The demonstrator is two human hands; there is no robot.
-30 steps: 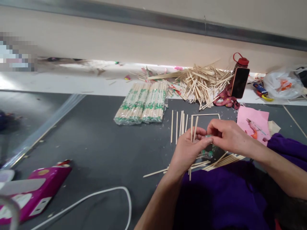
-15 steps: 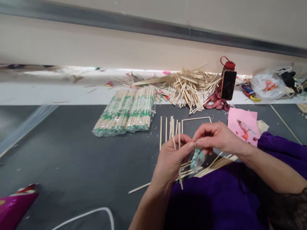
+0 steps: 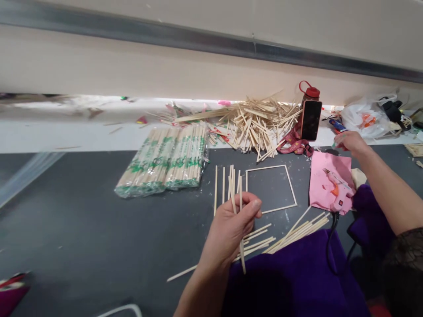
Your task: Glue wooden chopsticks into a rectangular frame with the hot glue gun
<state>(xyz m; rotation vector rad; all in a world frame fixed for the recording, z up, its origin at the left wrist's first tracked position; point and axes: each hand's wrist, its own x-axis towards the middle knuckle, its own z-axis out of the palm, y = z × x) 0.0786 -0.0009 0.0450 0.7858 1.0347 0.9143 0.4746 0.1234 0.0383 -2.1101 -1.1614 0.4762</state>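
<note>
My left hand is closed round a pair of thin wooden chopsticks, held upright over the dark table. Just beyond it lie several single sticks in a row and a square frame of sticks. My right hand reaches far right over the pink sheet, pinched on a small greenish wrapper scrap. A glue gun rests on the pink sheet. More loose sticks lie near my purple lap cloth.
Two wrapped bundles of chopsticks lie at centre left. A big heap of loose sticks sits on the white ledge, beside a phone leaning on a red-capped bottle. A plastic bag is at far right. A magenta box corner shows bottom left.
My hands were together, peeling a wrapper off the sticks. The right hand has swung away to the far right with the wrapper; the left keeps the bare sticks. The view shifted right.
</note>
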